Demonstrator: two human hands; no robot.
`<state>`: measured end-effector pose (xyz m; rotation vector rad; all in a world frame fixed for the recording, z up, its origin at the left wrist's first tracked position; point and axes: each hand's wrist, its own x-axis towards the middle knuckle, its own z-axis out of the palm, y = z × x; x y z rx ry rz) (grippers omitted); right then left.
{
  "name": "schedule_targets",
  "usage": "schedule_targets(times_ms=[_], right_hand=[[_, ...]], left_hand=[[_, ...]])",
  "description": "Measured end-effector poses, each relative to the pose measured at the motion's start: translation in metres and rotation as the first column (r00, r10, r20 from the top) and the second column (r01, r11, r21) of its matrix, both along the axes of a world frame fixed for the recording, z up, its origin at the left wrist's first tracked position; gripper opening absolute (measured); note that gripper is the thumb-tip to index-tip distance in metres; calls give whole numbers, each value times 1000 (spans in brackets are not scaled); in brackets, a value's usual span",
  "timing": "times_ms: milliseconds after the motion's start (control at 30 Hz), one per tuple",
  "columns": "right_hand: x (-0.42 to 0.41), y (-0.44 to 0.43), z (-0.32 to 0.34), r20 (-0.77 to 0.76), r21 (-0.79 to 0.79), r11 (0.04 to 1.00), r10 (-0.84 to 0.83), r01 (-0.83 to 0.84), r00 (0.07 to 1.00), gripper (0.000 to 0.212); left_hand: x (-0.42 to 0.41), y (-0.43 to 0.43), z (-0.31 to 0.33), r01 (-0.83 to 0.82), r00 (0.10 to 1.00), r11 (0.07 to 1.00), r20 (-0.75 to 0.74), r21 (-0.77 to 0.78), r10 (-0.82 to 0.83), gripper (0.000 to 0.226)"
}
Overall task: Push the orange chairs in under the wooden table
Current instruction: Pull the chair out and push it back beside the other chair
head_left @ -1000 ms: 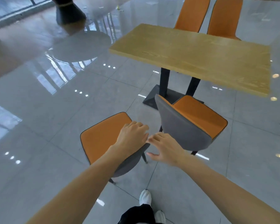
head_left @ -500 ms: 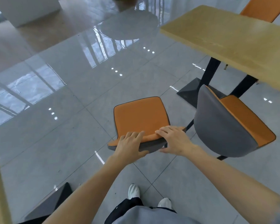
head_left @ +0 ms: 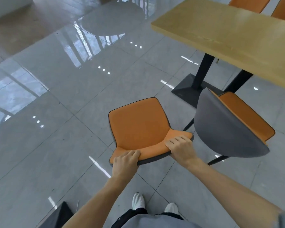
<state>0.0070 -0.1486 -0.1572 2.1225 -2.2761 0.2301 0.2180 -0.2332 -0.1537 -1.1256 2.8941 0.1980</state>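
At the bottom edge a grey garment and dark trousers show, with two white shoes (head_left: 138, 200) planted on the glossy grey tiled floor (head_left: 39, 162), and a dark object (head_left: 62, 214) pokes in at the lower left corner; what it is cannot be told. Both bare forearms reach forward from there. The left hand (head_left: 124, 162) is closed over the top edge of the near orange chair (head_left: 138, 127), fingers curled onto the orange front of the backrest near its left corner, and the right hand (head_left: 182, 148) grasps the same top edge toward its right corner, fingers laid over the orange padding. This chair stands out in the open on the tiles, its orange seat seen from above, left of the table's base and not under the tabletop. Just beside it on the right is a second orange chair (head_left: 229, 127), showing its grey back shell, with its orange seat pointing toward the table and its far end close below the table's near edge. Beyond them the wooden table (head_left: 229, 35) stands on black legs (head_left: 202, 71) and a black foot plate. Past the tabletop, at the upper right, the backs of two more orange chairs (head_left: 247, 4) rise above its far edge
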Motion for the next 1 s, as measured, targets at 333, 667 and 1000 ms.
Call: schedule_targets(times_ms=[333, 667, 1000], right_hand=[[-31, -65, 5, -6, 90, 987, -134, 134, 991, 23], [-86, -113, 0, -8, 27, 977, -213, 213, 977, 22], [-173, -158, 7, -20, 36, 957, -288, 288, 957, 25]], left_hand=[[-43, -88, -2, 81, 996, 996, -42, -30, -83, 31], [-105, -150, -3, 143, 986, 989, -81, -44, -146, 27], [-203, -212, -3, 216, 974, 976, -68, -24, -217, 30]])
